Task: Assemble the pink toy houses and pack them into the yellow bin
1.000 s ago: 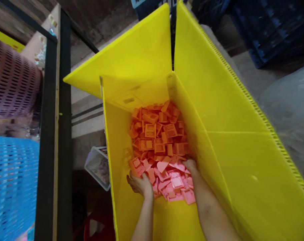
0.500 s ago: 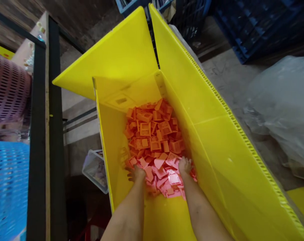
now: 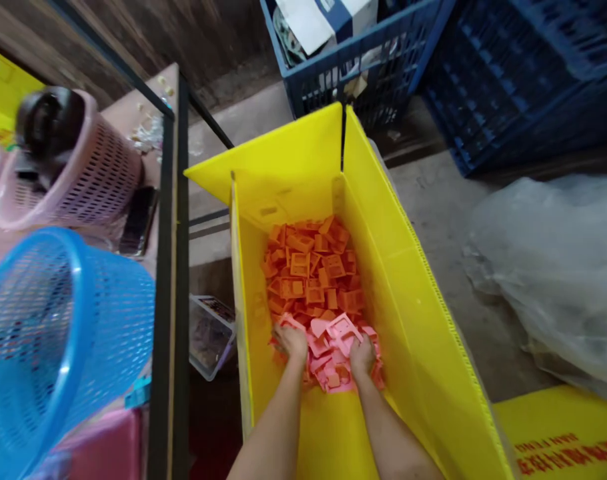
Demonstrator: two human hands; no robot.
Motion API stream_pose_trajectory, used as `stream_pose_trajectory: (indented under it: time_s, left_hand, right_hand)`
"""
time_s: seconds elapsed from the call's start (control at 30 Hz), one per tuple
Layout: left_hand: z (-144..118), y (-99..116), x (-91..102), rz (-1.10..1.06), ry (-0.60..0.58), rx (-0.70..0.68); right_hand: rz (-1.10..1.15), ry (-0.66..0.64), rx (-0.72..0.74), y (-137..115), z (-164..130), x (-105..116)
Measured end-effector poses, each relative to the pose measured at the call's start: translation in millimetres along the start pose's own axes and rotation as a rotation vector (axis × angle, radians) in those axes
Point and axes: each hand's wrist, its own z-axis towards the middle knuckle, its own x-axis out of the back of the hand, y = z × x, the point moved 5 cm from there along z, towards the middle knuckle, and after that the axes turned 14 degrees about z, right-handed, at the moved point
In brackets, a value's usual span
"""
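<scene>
Left hand (image 3: 292, 342) curved against the left edge of the pink plastic pieces (image 3: 328, 365), right hand (image 3: 362, 356) at their right — fingers partly buried, grip can't tell. Pieces lie inside yellow corrugated box (image 3: 408, 293), nearer than orange ones (image 3: 311, 265).

Bubblegum-pink pieces (image 3: 323, 363) sit between a person's fingers (image 3: 279, 333), with burnt-orange pieces (image 3: 299, 265) just beyond them and the bright yellow walls of a box (image 3: 408, 280) around them. Left of the fingers, a sky-blue basket (image 3: 118, 300) shows a fine mesh pattern near a pale pink basket (image 3: 103, 180) striped with rows of dark slots. Farther ahead is a navy, grid-patterned crate (image 3: 308, 90); to the right, red lettering (image 3: 571, 459) marks a yellow sheet (image 3: 558, 413).
</scene>
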Motion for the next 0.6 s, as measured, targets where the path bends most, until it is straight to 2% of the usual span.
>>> stream_pose_trajectory:
  time_s: [0.07, 0.13, 0.2, 0.27, 0.33, 0.37, 0.43, 0.5, 0.53, 0.57, 0.6]
  left_hand:
    - [-22, 24, 17.7, -0.033, -0.027, 0.034]
    - [-44, 53, 51.4, -0.111, -0.042, -0.049]
    - [-66, 78, 104.0, -0.265, -0.037, -0.263]
    - [-84, 85, 171.2, -0.435, 0.022, -0.380]
    - [-95, 75, 244.7, -0.525, 0.189, -0.420]
    - [-97, 66, 280.1, -0.539, 0.301, -0.387]
    - [-94, 41, 343.6, -0.602, 0.563, -0.199]
    - [-84, 21, 391.5, -0.711, 0.768, -0.035]
    - [-77, 14, 409.8, -0.763, 0.850, 0.004]
    - [-71, 7, 425.6, -0.863, 0.986, 0.011]
    - [-64, 1, 436.3, -0.917, 1.080, 0.017]
  right_hand:
    - [0.088, 0.072, 0.029, -21, -18, 20]
    - [0.192, 0.141, 0.098, -51, -36, 44]
    - [0.302, 0.196, 0.196, -90, -57, 70]
    - [0.404, 0.230, 0.316, -136, -88, 96]
    - [0.535, 0.244, 0.474, -185, -132, 120]
    - [0.707, 0.249, 0.605, -210, -161, 133]
    - [0.940, 0.166, 0.837, -259, -221, 148]
    - [1.000, 0.025, 1.025, -303, -281, 152]
    - [1.008, -0.083, 1.102, -323, -309, 149]
    - [0.998, -0.168, 1.164, -339, -332, 145]
    - [0.937, -0.265, 1.234, -354, -353, 139]
